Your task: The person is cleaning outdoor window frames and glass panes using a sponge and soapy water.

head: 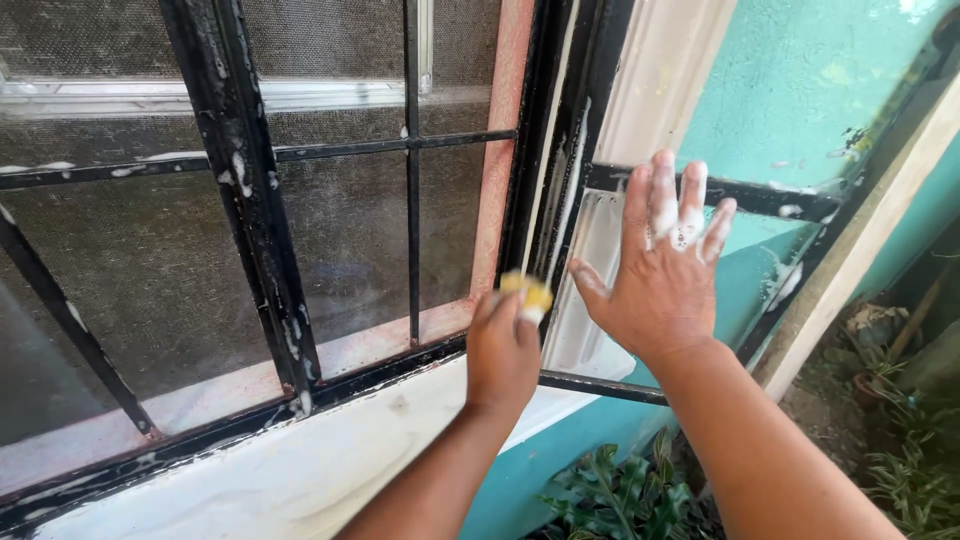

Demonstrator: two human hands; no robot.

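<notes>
Two hands at a soapy black metal window grille (250,190): left hand (503,350) grips a small yellow sponge (528,293) against the frame; right hand (665,265) spread open, sudsy.

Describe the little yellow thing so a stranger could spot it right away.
Start at the black window grille, then follow its upright frame bar down. There the left hand presses a small yellow sponge against it. It is the only bright yellow item among black bars and white suds.
</notes>
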